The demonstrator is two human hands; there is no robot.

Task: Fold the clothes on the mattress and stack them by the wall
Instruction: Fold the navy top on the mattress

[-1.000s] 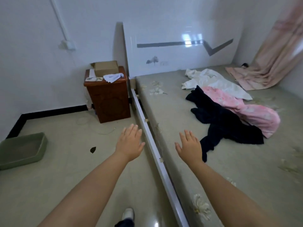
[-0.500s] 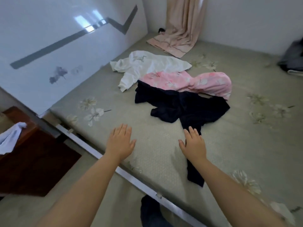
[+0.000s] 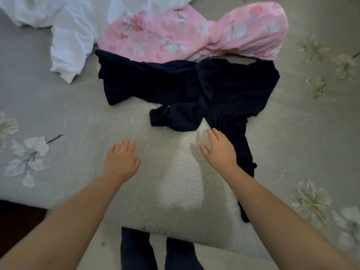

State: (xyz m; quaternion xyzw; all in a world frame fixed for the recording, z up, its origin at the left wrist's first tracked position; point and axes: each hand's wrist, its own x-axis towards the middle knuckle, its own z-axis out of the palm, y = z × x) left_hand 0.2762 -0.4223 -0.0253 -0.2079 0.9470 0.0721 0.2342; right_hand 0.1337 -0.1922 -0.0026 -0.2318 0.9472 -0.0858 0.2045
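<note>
Three loose garments lie on the mattress (image 3: 58, 117), none of them folded. A crumpled dark navy garment (image 3: 194, 88) sits nearest the person, with one long narrow part trailing down along the right side toward the mattress edge. Just beyond it, and touching its far edge, lies a pink printed garment (image 3: 194, 32), bunched in the middle. A white garment (image 3: 70, 36) lies to the left of the pink one, its lower corner reaching down beside the navy cloth.

Both hands are stretched out, palms down, over the bare patch of mattress in front of the clothes. The left hand (image 3: 121, 159) has its fingers straight and close together and holds nothing; it is apart from all the clothes. The right hand (image 3: 221, 150) is flat with its fingers loosely spread, its fingertips right at the near edge of the navy garment; whether they touch the cloth cannot be told.

Pale flower prints (image 3: 29, 154) are scattered over the mattress cover on either side. The person's dark trouser legs (image 3: 155, 252) show at the near edge.
</note>
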